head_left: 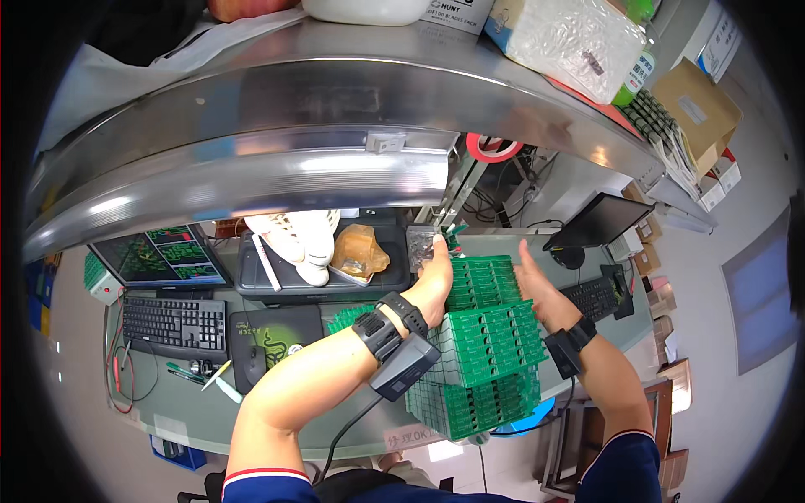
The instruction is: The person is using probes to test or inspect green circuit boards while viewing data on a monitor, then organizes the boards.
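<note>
Tall stacks of green circuit boards stand at the right part of the bench: a far stack, a middle stack and a near stack close to my body. My left hand lies along the left side of the far stack, thumb stretched upward. On the opposite side my right hand is held edgewise, its thumb up and spread from the palm, with a slight gap between thumb and boards. The other fingers of both hands are mostly hidden. Black straps with small black boxes circle both wrists.
A metal shelf with a lamp under it overhangs the bench. White shoes rest on a black case at left; a keyboard and mouse lie nearer. A monitor stands at right. A cable hangs from my left wrist box.
</note>
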Action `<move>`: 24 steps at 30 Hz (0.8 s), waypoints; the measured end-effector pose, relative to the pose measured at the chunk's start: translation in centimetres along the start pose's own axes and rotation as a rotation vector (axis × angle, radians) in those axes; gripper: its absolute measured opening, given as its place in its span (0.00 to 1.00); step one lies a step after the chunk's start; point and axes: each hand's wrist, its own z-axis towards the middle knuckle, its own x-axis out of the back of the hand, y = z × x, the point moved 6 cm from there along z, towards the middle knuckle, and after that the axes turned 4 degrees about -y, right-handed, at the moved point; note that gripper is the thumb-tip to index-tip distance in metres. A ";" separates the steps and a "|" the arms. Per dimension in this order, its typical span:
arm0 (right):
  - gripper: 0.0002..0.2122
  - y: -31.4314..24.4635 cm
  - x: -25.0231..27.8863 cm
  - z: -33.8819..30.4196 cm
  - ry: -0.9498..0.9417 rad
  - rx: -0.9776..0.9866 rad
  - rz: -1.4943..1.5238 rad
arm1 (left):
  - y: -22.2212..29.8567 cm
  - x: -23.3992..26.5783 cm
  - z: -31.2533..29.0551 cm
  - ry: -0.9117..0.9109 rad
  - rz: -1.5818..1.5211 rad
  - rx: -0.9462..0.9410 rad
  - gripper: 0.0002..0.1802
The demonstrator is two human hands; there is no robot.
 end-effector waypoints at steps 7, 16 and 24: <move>0.47 0.2 1.0 -0.1 -0.027 0.031 -0.015 | 1.0 -1.5 -1.9 -0.035 -0.135 -0.049 0.43; 0.27 4.1 6.3 -12.8 0.178 0.417 0.127 | -7.5 27.8 -10.3 0.546 0.827 -0.123 0.19; 0.27 16.7 1.1 -26.2 0.175 0.443 0.027 | -9.3 17.9 -3.9 0.127 2.117 -0.525 0.27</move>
